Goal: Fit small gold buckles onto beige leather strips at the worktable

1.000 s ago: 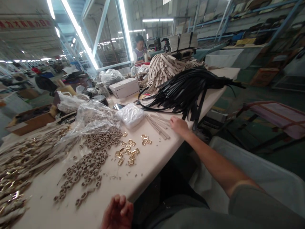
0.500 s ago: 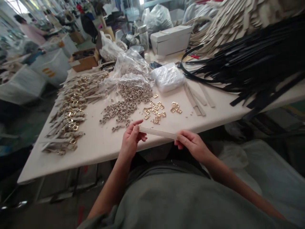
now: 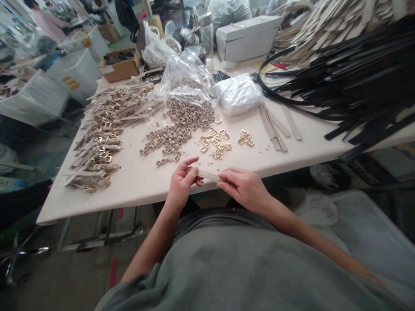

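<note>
A narrow beige strap [image 3: 209, 176] is stretched between my two hands, just above the table's front edge. My left hand [image 3: 182, 181] pinches one end between thumb and fingers, its index finger pointing outward. At the other end my right hand [image 3: 244, 188] is closed on the strap, its fingers covering that part. Gold-coloured buckles [image 3: 215, 141] lie beyond the hands, with a smaller group of buckles [image 3: 246, 138] to their right. Left of these spreads a pile of small beige loops [image 3: 175, 134].
Straps with buckles [image 3: 103, 142] are heaped along the table's left side. Loose beige straps [image 3: 274, 127] lie right of centre, near a plastic-wrapped packet [image 3: 238, 95]. Black straps [image 3: 363, 82] overhang the right edge. A white box [image 3: 248, 41] and cardboard box [image 3: 119, 67] stand behind.
My right hand has slid left along the strap toward my left hand, so less of the strap shows between them. The view has shifted slightly.
</note>
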Tool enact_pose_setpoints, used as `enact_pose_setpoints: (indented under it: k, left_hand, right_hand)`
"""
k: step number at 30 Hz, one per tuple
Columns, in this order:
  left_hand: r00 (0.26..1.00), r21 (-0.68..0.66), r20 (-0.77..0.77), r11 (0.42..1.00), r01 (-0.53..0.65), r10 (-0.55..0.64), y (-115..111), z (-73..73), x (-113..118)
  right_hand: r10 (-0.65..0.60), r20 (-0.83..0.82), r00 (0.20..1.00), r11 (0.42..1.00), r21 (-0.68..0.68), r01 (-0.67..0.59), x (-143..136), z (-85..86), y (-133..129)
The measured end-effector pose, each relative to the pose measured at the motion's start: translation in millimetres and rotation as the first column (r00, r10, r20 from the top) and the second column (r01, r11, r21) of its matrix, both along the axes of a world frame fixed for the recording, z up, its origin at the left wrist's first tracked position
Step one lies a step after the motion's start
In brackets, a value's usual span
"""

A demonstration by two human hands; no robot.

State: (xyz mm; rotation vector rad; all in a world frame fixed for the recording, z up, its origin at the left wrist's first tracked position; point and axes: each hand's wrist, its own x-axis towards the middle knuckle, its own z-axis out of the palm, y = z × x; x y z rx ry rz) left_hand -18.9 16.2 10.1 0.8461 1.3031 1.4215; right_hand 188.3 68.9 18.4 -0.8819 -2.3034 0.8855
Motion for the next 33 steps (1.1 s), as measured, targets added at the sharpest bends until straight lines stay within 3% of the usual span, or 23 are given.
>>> enact_pose_setpoints:
  k: [4,10,18,21,24,26,29,31,33]
  left_hand:
    - [0.997,0.028,-0.071,1.000,0.004,-0.002,-2.0,3.2,1.8]
    - [1.000,0.000,0.016,1.000,-0.019,0.019,-6.1,-1.7,7.7]
    - [0.984,0.012,0.176,0.999,-0.032,0.029,-7.0,-8.7,13.7]
    - [0.999,0.033,0.039,0.999,0.026,-0.027,-9.2,-10.4,11.7]
    - [0.966,0.042,-0.233,0.991,0.124,-0.111,-10.4,-9.0,8.3]
    - [0.891,0.104,-0.445,0.982,0.155,-0.093,-9.1,-5.4,6.6]
    - [0.714,0.224,-0.700,0.952,0.209,0.007,-5.1,2.1,7.1]
    - [0.625,0.264,-0.779,0.932,0.248,0.054,-2.9,5.8,9.2]
    - [0.607,0.292,-0.791,0.921,0.259,0.080,-2.3,7.5,11.2]
  right_hand:
    - [-0.016,-0.081,0.997,0.994,-0.112,0.007,-14.4,-3.9,-2.0]
    - [-0.140,-0.129,0.982,0.986,0.071,0.150,-27.6,-9.2,-10.2]
    - [-0.094,-0.166,0.982,0.986,0.118,0.115,-28.8,-10.3,-5.7]
    - [-0.090,-0.163,0.983,0.977,0.178,0.119,-27.0,-12.5,-4.5]
    - [-0.081,-0.135,0.987,0.956,0.270,0.116,-23.9,-13.0,-2.7]
    - [-0.072,-0.098,0.993,0.939,0.327,0.101,-21.8,-12.5,-1.2]
    - [-0.090,-0.043,0.995,0.912,0.398,0.100,-20.1,-12.0,0.2]
    - [-0.098,-0.020,0.995,0.905,0.415,0.097,-19.9,-12.3,0.5]
    - [-0.096,-0.014,0.995,0.908,0.408,0.093,-19.5,-12.9,0.8]
